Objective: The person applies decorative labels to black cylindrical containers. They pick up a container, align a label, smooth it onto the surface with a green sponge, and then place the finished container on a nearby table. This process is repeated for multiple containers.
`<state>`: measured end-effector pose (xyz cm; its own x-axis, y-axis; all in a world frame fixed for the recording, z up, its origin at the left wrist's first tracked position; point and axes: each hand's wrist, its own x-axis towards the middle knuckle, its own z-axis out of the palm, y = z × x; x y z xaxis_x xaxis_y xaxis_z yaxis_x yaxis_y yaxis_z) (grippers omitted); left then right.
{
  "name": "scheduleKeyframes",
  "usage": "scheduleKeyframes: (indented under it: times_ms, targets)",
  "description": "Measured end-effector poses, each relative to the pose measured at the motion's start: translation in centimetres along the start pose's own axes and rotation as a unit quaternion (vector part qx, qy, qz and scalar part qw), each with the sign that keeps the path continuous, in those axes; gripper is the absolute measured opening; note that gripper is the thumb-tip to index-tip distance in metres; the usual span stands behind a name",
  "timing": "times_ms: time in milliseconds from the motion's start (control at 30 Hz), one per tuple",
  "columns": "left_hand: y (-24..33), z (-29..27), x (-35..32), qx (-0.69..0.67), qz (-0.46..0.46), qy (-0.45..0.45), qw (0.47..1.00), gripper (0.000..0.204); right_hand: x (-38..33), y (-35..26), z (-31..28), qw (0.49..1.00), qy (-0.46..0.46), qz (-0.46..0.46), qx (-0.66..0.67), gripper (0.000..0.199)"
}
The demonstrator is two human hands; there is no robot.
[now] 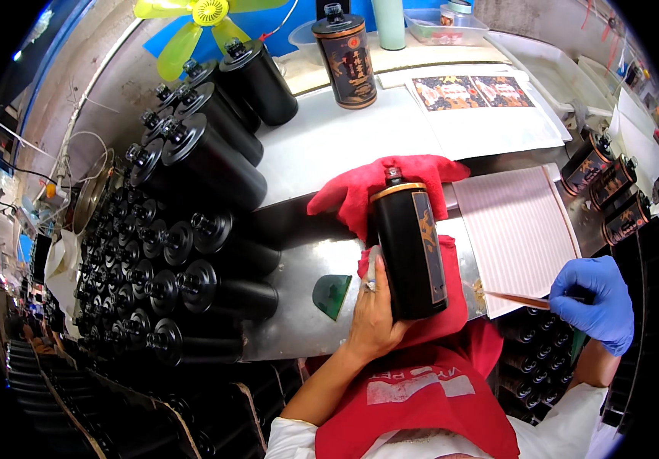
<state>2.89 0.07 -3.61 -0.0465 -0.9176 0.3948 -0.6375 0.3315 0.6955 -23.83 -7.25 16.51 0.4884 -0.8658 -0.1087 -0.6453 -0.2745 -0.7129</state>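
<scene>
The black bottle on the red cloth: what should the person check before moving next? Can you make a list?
1. Black bottle lies on the red cloth: ok.
2. Left hand steadies the bottle: ok.
3. Right hand, in a blue glove, grips a thin strip: ok.
4. Bottle cap on: ok.
5. Green scraper within reach on the metal table: ok.
6. Label straight on the bottle: cannot tell.

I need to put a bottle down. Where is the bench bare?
Bare metal lies around the green scraper, between the stacked black bottles and the left hand. Another patch sits between the upright labelled bottle and the red cloth. The left side is crowded.
</scene>
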Motion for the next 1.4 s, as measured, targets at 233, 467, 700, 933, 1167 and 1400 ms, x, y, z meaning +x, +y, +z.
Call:
scheduleKeyframes:
  times_ms: [233, 467, 700, 933, 1167, 1400]
  targets:
    - [0.0, -1.3, -0.1, 0.048, -0.045, -0.053, 0.996, 0.108, 1.4, -3.5, 0.4, 0.961, -0.185, -0.198, -0.053, 0.013]
    - [7.0, -5.4, 4.3, -0.437, -0.029, -0.081, 0.895, 0.096, 2.9, -6.7, 0.6, 0.921, -0.244, -0.289, 0.088, 0.011]
    - [7.7, -8.1, 4.6, -0.466, -0.227, -0.210, 0.829, 0.013, 3.8, -0.5, -0.6, 0.983, -0.059, -0.040, 0.169, 0.008]
    - [5.1, -7.3, -1.2, -0.291, -0.304, -0.026, 0.907, 0.006, 1.1, 10.5, 3.3, 0.921, 0.045, 0.167, 0.349, 0.011]
    - [6.1, -3.3, -0.8, -0.191, -0.259, 0.064, 0.945, 0.008, 1.0, 16.2, 6.3, 0.911, 0.038, 0.239, 0.334, 0.011]
    - [6.4, -2.4, 0.1, -0.129, -0.248, 0.074, 0.957, 0.011, 1.8, 17.0, 6.3, 0.917, 0.029, 0.236, 0.320, 0.011]
